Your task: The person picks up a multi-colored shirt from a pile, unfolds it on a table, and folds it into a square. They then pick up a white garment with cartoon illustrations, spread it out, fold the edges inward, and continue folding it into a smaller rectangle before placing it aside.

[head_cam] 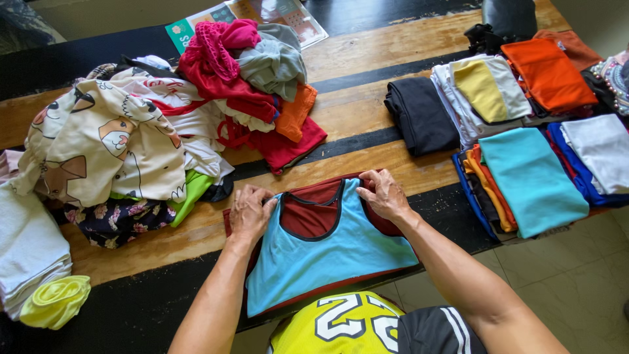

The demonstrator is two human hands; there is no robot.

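The left hand (250,211) is pinching the left shoulder strap of a sleeveless light-blue jersey with dark trim and a maroon inner side (327,246), its fingers curled down onto the cloth, while the right hand (385,194) is gripping the right shoulder strap in the same way. Both hands are closed on the fabric at its far corners, which is keeping the garment stretched flat and square. The jersey is lying face up on the near edge of the wooden table with dark stripes (367,59), straight in front of the person, its hem hanging toward the person's yellow numbered shirt (341,324).

To the left, a loose heap of unfolded clothes is sitting well apart from the jersey: a cream cloth printed with cartoon cats (105,141), a red and pink bundle (226,65) with a grey garment (272,62) on top of it, and a dark floral piece (118,219) underneath. At the far left edge, a stack of folded white cloths (29,249) is resting with a rolled yellow-green item (56,301) just beside it.

To the right, folded garments are lying in tidy piles, kept separate from the heap: a black folded piece (419,115), a yellow and white one (488,88), an orange one (547,72), a turquoise one (531,177) and a pale grey one (599,151).
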